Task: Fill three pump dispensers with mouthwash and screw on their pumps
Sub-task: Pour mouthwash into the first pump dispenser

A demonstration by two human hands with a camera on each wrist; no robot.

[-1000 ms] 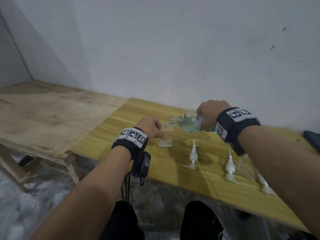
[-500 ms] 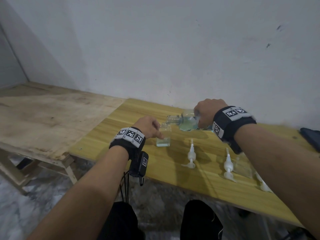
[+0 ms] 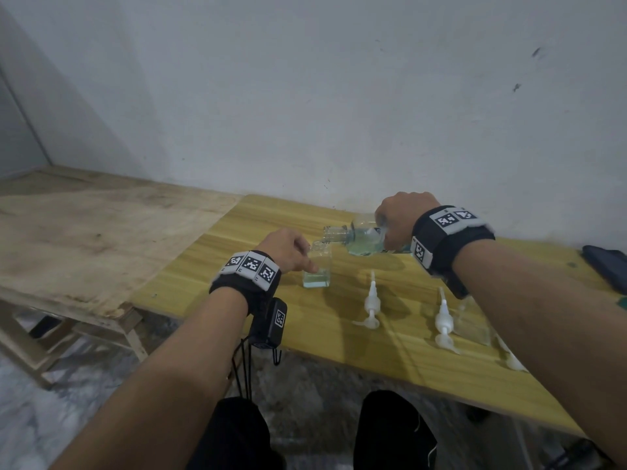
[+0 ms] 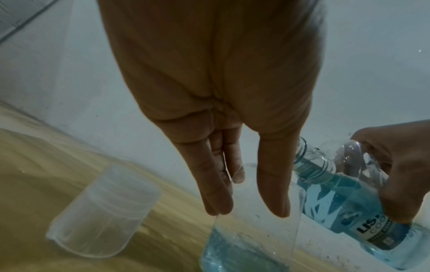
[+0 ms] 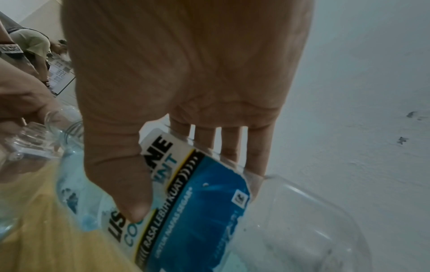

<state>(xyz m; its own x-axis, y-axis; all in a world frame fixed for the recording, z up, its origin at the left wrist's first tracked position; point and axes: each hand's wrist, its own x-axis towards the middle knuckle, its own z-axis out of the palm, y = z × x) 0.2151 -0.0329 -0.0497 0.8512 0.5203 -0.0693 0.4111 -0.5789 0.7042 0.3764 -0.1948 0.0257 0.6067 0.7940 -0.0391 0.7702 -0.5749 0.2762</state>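
On bottles, both hands (image 3: 402,220) gripping.

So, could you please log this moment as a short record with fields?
left hand: steadies dispenser on yellow table
right hand: grips tilted mouthwash bottle, mouth at the dispenser's opening
dispenser fill: shallow blue layer at bottom
pumps: lying on table, unattached
clear cap: beside the dispenser
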